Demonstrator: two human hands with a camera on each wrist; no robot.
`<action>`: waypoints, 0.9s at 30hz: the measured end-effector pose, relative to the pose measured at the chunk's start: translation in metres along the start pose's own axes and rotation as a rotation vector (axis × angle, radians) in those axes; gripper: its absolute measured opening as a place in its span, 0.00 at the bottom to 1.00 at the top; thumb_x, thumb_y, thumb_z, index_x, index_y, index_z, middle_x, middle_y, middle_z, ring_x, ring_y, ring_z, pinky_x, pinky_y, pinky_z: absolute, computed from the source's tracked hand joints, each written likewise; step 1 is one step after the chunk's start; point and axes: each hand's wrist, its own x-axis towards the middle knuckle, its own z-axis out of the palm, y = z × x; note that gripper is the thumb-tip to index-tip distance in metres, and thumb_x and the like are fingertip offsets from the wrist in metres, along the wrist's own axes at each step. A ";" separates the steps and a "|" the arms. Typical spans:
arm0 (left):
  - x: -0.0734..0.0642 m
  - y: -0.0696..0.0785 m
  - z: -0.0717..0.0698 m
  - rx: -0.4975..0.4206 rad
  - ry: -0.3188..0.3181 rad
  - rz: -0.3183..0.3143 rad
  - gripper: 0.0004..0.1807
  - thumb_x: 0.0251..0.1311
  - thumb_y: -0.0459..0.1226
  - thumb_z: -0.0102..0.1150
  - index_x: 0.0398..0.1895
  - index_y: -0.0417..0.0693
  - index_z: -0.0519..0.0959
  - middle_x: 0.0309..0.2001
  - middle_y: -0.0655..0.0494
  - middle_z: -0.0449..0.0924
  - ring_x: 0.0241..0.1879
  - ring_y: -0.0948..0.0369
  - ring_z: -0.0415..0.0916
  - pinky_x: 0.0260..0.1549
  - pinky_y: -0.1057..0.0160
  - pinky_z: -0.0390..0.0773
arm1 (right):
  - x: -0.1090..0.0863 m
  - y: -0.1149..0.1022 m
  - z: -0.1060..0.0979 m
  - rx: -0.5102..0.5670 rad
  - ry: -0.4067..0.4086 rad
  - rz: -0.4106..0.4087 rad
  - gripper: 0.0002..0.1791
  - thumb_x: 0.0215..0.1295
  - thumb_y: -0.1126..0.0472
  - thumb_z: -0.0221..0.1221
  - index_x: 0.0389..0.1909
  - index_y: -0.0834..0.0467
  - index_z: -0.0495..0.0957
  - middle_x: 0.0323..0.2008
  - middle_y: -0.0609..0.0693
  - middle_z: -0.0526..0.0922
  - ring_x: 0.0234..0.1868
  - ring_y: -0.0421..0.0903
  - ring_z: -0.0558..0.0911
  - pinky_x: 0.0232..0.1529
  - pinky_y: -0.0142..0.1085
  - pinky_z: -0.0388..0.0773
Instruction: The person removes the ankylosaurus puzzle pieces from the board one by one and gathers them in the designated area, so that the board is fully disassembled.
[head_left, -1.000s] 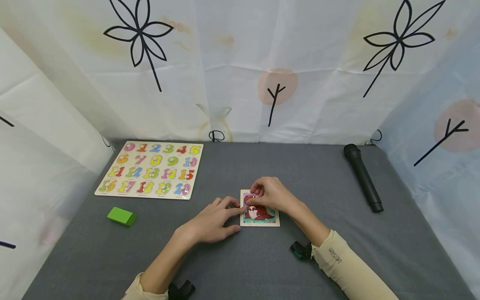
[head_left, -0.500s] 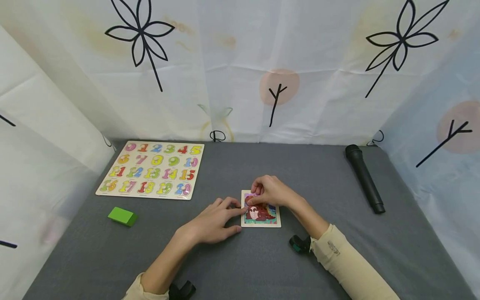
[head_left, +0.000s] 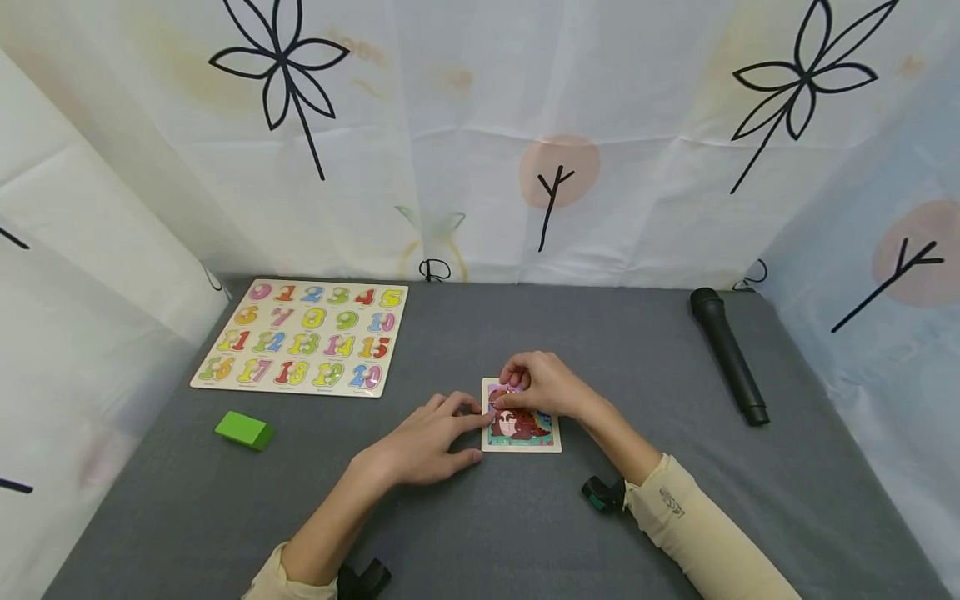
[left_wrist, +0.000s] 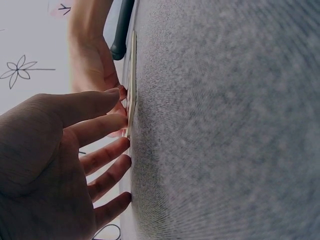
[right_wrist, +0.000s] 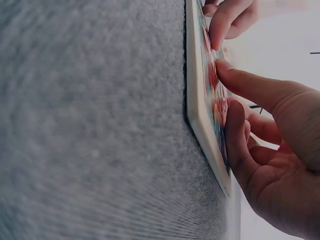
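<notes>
A small picture puzzle (head_left: 522, 440) with a cream wooden rim and a red-brown animal picture lies flat on the grey table. My left hand (head_left: 423, 442) rests at its left side, fingers loosely spread, one fingertip on the rim and the thumb beside the lower left corner. From above, my right hand (head_left: 543, 387) reaches over the board. Its thumb and bent fingers pinch at the upper left of the picture; the part between the tips is mostly hidden. In the right wrist view the thumb (right_wrist: 225, 67) touches the picture face of the puzzle (right_wrist: 192, 85).
A number board (head_left: 300, 337) with colourful pieces lies at the back left. In front of it is a green block (head_left: 243, 430). A black microphone (head_left: 727, 358) lies at the right. White patterned curtains (head_left: 465, 142) surround the table (head_left: 480, 533) at the back and sides.
Both hands stay at the puzzle with almost the same hold. The right wrist and sleeve shift very slightly; the puzzle keeps its place on the table.
</notes>
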 end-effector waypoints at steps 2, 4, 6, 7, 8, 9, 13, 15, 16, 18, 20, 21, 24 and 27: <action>0.000 0.000 0.000 -0.001 -0.001 -0.001 0.29 0.77 0.45 0.64 0.78 0.55 0.76 0.71 0.52 0.73 0.61 0.52 0.70 0.62 0.43 0.73 | 0.001 0.000 0.000 0.002 -0.005 -0.003 0.15 0.64 0.54 0.78 0.43 0.60 0.87 0.34 0.50 0.85 0.32 0.36 0.77 0.38 0.29 0.76; 0.000 0.000 0.000 -0.002 -0.001 -0.002 0.29 0.77 0.45 0.64 0.78 0.55 0.76 0.71 0.52 0.73 0.61 0.52 0.70 0.62 0.43 0.73 | 0.001 0.001 0.000 0.007 -0.016 0.000 0.15 0.64 0.54 0.78 0.43 0.60 0.87 0.34 0.49 0.85 0.33 0.37 0.76 0.38 0.29 0.75; 0.000 0.000 0.000 -0.003 0.000 -0.002 0.29 0.77 0.45 0.64 0.78 0.55 0.76 0.71 0.52 0.73 0.61 0.52 0.70 0.62 0.43 0.73 | 0.002 0.001 -0.001 0.006 -0.028 0.007 0.16 0.65 0.54 0.77 0.44 0.59 0.86 0.35 0.49 0.84 0.33 0.37 0.76 0.39 0.30 0.75; 0.000 0.000 0.000 -0.002 0.001 -0.001 0.29 0.77 0.45 0.64 0.78 0.55 0.76 0.71 0.52 0.73 0.61 0.52 0.70 0.62 0.43 0.73 | 0.002 0.001 -0.001 0.005 -0.034 0.010 0.16 0.66 0.54 0.77 0.44 0.59 0.86 0.35 0.49 0.83 0.34 0.37 0.76 0.40 0.30 0.75; 0.000 0.000 0.000 -0.002 0.002 0.000 0.29 0.77 0.45 0.64 0.78 0.55 0.76 0.71 0.51 0.73 0.60 0.52 0.70 0.61 0.43 0.73 | 0.003 0.002 -0.001 0.002 -0.039 0.012 0.16 0.66 0.53 0.76 0.44 0.59 0.85 0.36 0.49 0.83 0.34 0.37 0.76 0.40 0.30 0.75; 0.000 0.000 0.000 -0.002 0.004 0.001 0.28 0.77 0.45 0.64 0.78 0.55 0.76 0.71 0.51 0.73 0.60 0.53 0.70 0.61 0.43 0.73 | 0.003 0.002 -0.001 -0.002 -0.042 0.017 0.16 0.67 0.53 0.76 0.44 0.59 0.85 0.36 0.49 0.83 0.34 0.37 0.75 0.41 0.30 0.74; 0.000 0.000 0.000 0.002 0.009 0.002 0.28 0.77 0.45 0.64 0.77 0.55 0.77 0.70 0.52 0.74 0.60 0.53 0.70 0.61 0.43 0.74 | 0.003 0.001 -0.001 -0.013 -0.047 0.022 0.16 0.67 0.53 0.76 0.45 0.58 0.84 0.37 0.48 0.84 0.34 0.37 0.75 0.41 0.30 0.74; -0.001 0.001 0.000 0.003 0.011 0.003 0.28 0.76 0.45 0.65 0.77 0.55 0.77 0.70 0.52 0.74 0.60 0.53 0.71 0.61 0.43 0.74 | 0.002 0.001 -0.001 -0.010 -0.042 0.020 0.16 0.66 0.53 0.77 0.44 0.58 0.84 0.38 0.48 0.84 0.34 0.37 0.74 0.40 0.30 0.73; -0.001 0.001 0.000 0.003 0.011 0.003 0.28 0.76 0.45 0.65 0.77 0.55 0.77 0.70 0.52 0.74 0.60 0.53 0.71 0.61 0.43 0.74 | 0.002 0.001 -0.001 -0.007 -0.038 0.017 0.16 0.66 0.53 0.77 0.44 0.57 0.83 0.37 0.48 0.84 0.33 0.37 0.74 0.39 0.30 0.72; -0.001 0.001 0.000 0.003 0.013 0.005 0.28 0.76 0.45 0.65 0.77 0.54 0.77 0.70 0.52 0.74 0.60 0.53 0.71 0.61 0.43 0.74 | 0.000 0.002 0.000 0.004 -0.031 0.001 0.15 0.66 0.53 0.76 0.44 0.57 0.83 0.36 0.48 0.83 0.31 0.37 0.73 0.37 0.30 0.72; -0.001 0.001 0.000 0.001 0.012 0.005 0.28 0.76 0.44 0.65 0.77 0.54 0.77 0.70 0.52 0.74 0.60 0.52 0.71 0.61 0.43 0.74 | -0.001 0.003 0.001 0.018 -0.023 -0.014 0.14 0.67 0.54 0.76 0.43 0.56 0.83 0.34 0.48 0.82 0.30 0.37 0.73 0.35 0.30 0.71; -0.001 0.001 0.000 -0.001 0.011 0.004 0.28 0.76 0.44 0.65 0.77 0.54 0.77 0.70 0.52 0.74 0.60 0.52 0.71 0.61 0.43 0.73 | -0.002 0.003 0.002 0.025 -0.018 -0.023 0.14 0.67 0.55 0.76 0.44 0.56 0.83 0.34 0.48 0.82 0.30 0.36 0.73 0.35 0.31 0.71; 0.000 0.000 0.000 -0.006 0.008 0.000 0.28 0.76 0.44 0.65 0.77 0.55 0.77 0.70 0.52 0.73 0.61 0.52 0.70 0.62 0.43 0.73 | -0.003 0.006 0.005 0.047 -0.009 -0.049 0.15 0.68 0.56 0.75 0.48 0.56 0.84 0.37 0.48 0.83 0.32 0.36 0.74 0.38 0.30 0.74; 0.000 0.000 0.001 -0.007 0.007 -0.004 0.28 0.77 0.44 0.65 0.77 0.55 0.77 0.70 0.52 0.73 0.62 0.52 0.70 0.62 0.42 0.73 | -0.003 0.008 0.005 0.080 -0.011 -0.062 0.17 0.68 0.57 0.75 0.53 0.56 0.83 0.42 0.49 0.84 0.34 0.36 0.75 0.41 0.31 0.75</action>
